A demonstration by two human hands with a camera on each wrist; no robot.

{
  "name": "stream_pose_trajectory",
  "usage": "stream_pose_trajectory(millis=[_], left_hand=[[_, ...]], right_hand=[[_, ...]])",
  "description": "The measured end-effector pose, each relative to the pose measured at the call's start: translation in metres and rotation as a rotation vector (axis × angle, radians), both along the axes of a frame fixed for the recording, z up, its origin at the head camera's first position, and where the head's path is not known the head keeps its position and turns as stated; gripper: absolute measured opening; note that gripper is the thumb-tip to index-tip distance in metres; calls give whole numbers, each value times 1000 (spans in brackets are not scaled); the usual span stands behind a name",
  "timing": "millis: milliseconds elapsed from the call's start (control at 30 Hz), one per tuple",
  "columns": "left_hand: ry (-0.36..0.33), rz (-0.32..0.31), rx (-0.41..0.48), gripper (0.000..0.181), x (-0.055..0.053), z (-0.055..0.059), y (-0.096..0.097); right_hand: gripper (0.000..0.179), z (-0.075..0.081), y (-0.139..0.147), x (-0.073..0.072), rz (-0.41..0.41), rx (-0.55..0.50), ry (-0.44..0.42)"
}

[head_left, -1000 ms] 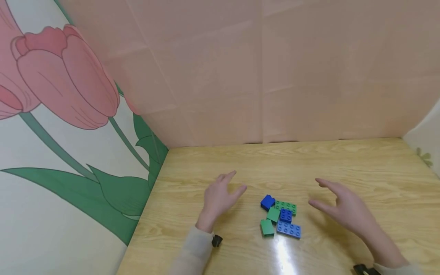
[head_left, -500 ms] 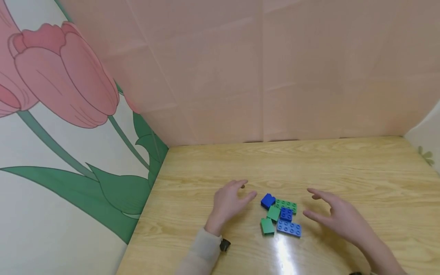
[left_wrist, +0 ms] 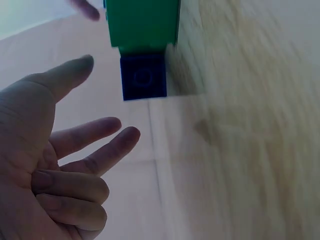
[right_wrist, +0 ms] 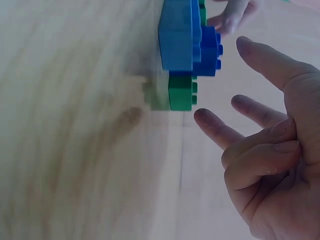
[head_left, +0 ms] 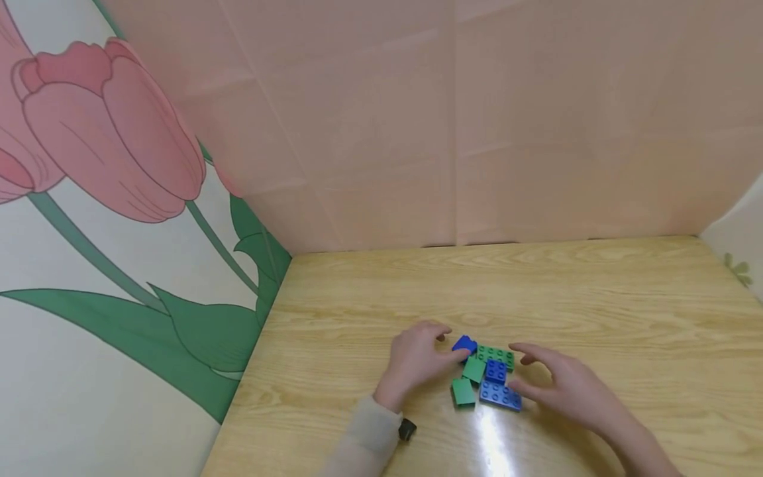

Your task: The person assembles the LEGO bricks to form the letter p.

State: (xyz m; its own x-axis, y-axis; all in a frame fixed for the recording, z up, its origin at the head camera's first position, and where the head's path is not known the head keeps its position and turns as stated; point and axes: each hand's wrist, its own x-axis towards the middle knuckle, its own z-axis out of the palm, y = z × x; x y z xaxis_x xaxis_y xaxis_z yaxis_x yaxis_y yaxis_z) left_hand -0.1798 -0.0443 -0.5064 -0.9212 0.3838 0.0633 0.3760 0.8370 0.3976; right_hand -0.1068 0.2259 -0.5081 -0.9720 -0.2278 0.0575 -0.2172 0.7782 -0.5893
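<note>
Head view: six bricks in a loose cluster, low in the frame, right of centre. Handling (judged): rigid plastic, light, hard to damage; smooth walls may slip slightly. Best hold: thumb and finger across opposite side walls, clear of the studs.

Look: at the cluster's upper left, dark blue brick (head_left: 463, 343) on its side, hollow underside facing the left wrist camera. Right of it, long green brick (head_left: 495, 356), studs up. Below that, small blue brick (head_left: 496, 370), then light blue brick (head_left: 497, 395), both studs up. Middle green brick (head_left: 474, 370) and lower green brick (head_left: 463, 393) show plain faces. Whether any are joined: cannot tell.

Left hand (head_left: 417, 358), left of cluster: thumb and leading fingers apart, holding nothing; thumb overlaps dark blue brick here, but left wrist view shows a gap. Right hand (head_left: 569, 387), opposite side: thumb and forefinger spread, two fingers folded, nothing gripped; thumb tip near light blue brick.

Beyond: wood-grain table (head_left: 596, 285), pink backdrop (head_left: 381, 132) across the top, tulip print (head_left: 113, 126) upper left.
</note>
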Motion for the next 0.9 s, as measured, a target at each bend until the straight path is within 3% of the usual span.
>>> stream_pose_trajectory(millis=[367, 900], left_hand=[[-62, 55, -43, 58, 1, -8, 20], [-116, 104, -66, 47, -1, -1, 31]], right_hand=[[68, -3, -13, 1, -4, 28, -44], [56, -7, -18, -4, 9, 51, -12]])
